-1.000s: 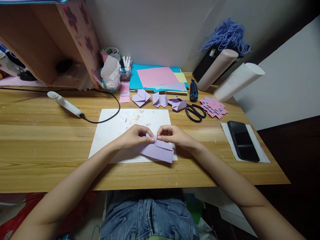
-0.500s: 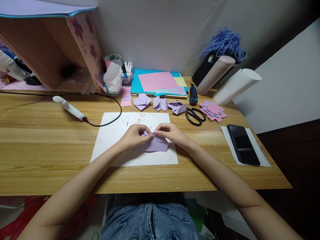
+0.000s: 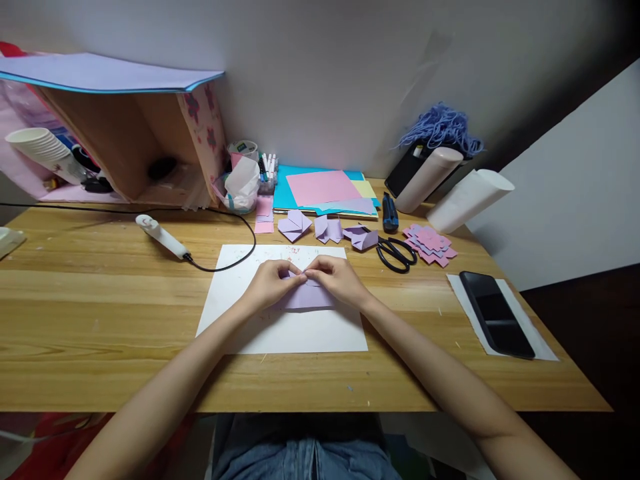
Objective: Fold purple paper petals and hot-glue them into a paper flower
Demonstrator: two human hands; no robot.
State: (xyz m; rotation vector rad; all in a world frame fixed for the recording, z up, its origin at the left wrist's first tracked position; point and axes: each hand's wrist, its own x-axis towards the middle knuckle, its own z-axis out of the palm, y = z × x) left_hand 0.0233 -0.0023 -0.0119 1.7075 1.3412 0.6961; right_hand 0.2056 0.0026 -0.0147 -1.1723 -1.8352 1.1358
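Below the near edge of the desk [image 3: 125,390]: denim clothing [image 3: 300,463]. On the desk, directly ahead: a white sheet [image 3: 305,337], speckled with color toward its far side. Over this sheet, between both hands: a folded lilac paper [image 3: 306,301], contact with the sheet unclear. Left hand [image 3: 269,285]: thumb and fingertips narrowly pinched on the upper part of the lilac paper. Right hand [image 3: 341,280]: similarly pinched just beside, near the middle of the same upper part. To the right, well apart: a black phone [image 3: 496,313] on white paper. Beyond the white sheet: black-handled scissors [image 3: 397,255], then three folded lilac pieces [image 3: 329,229] in a row, rightmost overlapping the scissors. Farther right: layered pink-and-lilac paper shapes [image 3: 429,243]. Behind the row: a blue folder [image 3: 283,185] under a pink sheet [image 3: 323,188]. Against the wall: blue yarn [image 3: 443,127].
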